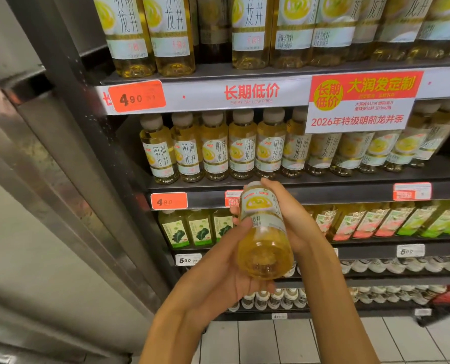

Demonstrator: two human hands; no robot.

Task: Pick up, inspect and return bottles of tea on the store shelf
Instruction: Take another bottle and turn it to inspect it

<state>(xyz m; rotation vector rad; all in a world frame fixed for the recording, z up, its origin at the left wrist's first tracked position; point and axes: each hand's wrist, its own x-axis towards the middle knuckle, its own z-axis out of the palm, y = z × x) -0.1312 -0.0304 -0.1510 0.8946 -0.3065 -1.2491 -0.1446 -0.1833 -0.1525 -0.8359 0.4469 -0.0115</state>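
A tea bottle (263,232) with yellow liquid and a white-and-yellow label is held in front of the shelves, tilted so its base points toward me and its cap toward the shelf. My left hand (223,261) grips it from the left, thumb across the label. My right hand (294,219) grips it from the right, fingers curled round the upper part near the cap. A row of the same bottles (216,148) stands on the middle shelf (323,193) just beyond the held one.
More of the same tea (252,30) fills the top shelf. Green-labelled bottles (200,228) and pink-labelled ones (363,222) stand on the shelf below. Orange price tags (168,200) hang on the shelf edges. A metal column (68,143) borders the left; tiled floor (271,340) lies below.
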